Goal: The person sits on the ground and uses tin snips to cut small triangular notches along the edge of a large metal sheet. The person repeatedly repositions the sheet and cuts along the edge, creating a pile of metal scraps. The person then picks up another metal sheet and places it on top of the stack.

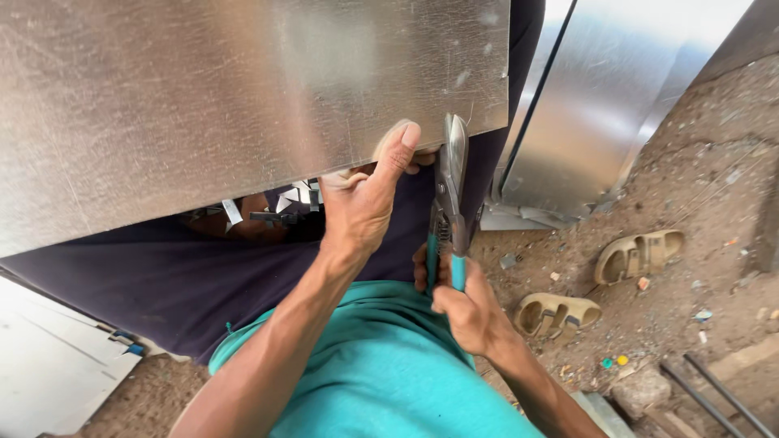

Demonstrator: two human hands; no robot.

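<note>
A large shiny metal sheet (243, 97) lies across my lap and fills the upper left of the head view. My left hand (361, 203) pinches its near edge, thumb on top and fingers underneath. My right hand (462, 304) grips the teal handles of tin snips (449, 191). The snips' grey blades point away from me and meet the sheet's near edge just right of my left thumb.
More bent sheet metal (600, 89) stands at the upper right. A pair of tan sandals (596, 284) lies on the dirt ground to the right. Metal offcuts (300, 195) lie under the sheet. Dark rods (714, 393) sit at lower right, a pale panel (49, 357) at lower left.
</note>
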